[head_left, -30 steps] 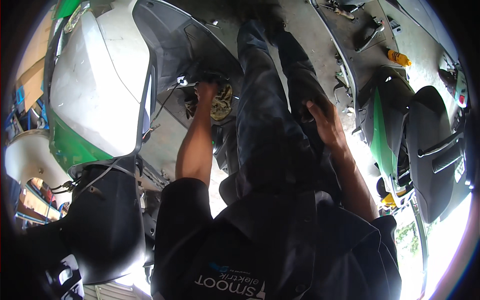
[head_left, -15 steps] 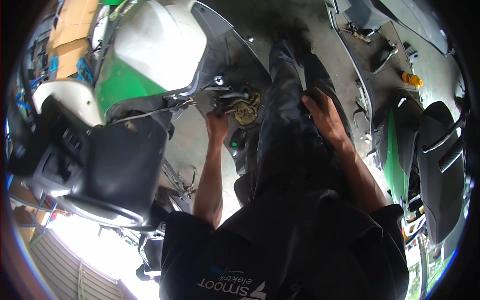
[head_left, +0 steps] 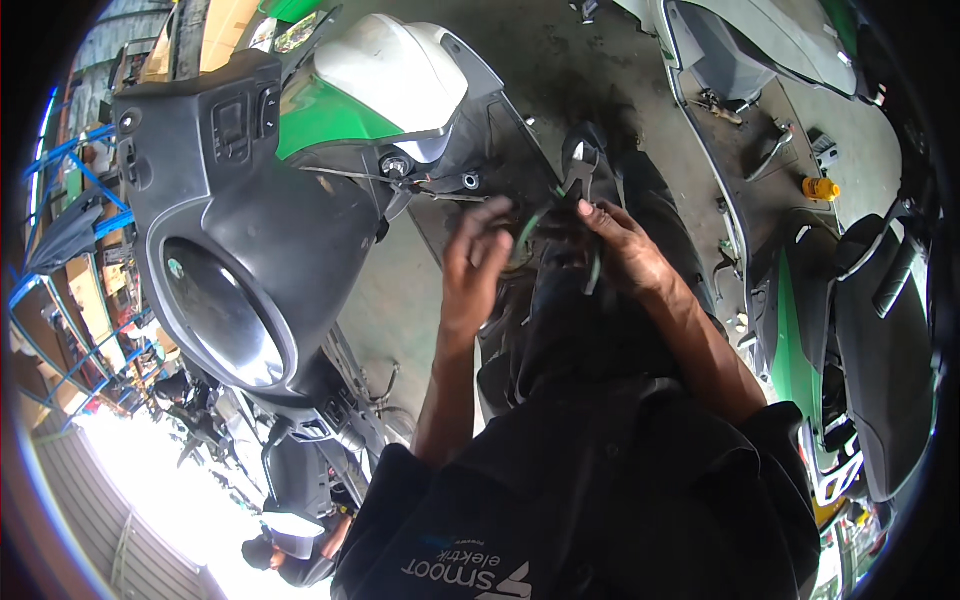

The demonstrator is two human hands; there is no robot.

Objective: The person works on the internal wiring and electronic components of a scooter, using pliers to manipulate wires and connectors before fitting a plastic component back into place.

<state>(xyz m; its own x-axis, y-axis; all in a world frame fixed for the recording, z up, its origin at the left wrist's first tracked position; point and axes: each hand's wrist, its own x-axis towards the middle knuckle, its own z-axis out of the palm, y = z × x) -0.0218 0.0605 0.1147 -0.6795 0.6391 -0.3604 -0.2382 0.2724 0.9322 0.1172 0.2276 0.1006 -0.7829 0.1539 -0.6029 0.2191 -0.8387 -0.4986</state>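
A green-handled tool, apparently pliers, with a dark metal head (head_left: 575, 185) is gripped in my right hand (head_left: 625, 250), held over my dark trousers. Just left of it is my left hand (head_left: 475, 260), its fingers bent and smeared by motion, so what they hold is unclear. Behind the hands is a scooter's dark footboard area with loose cables (head_left: 425, 185). That scooter's front body, a white and green panel (head_left: 375, 70) and black inner cover (head_left: 240, 230), stands to my left.
Another scooter's black seat (head_left: 890, 370) and a yellow bottle (head_left: 820, 188) on a floorboard are at right. Blue metal racks (head_left: 60, 300) with boxes line the left. A co-worker (head_left: 300, 565) crouches at the bottom left beside more scooters (head_left: 305, 470).
My left hand has left the area by the cloth and risen toward my right hand, where the green-handled tool now shows. The view has shifted, bringing the black inner cover higher.
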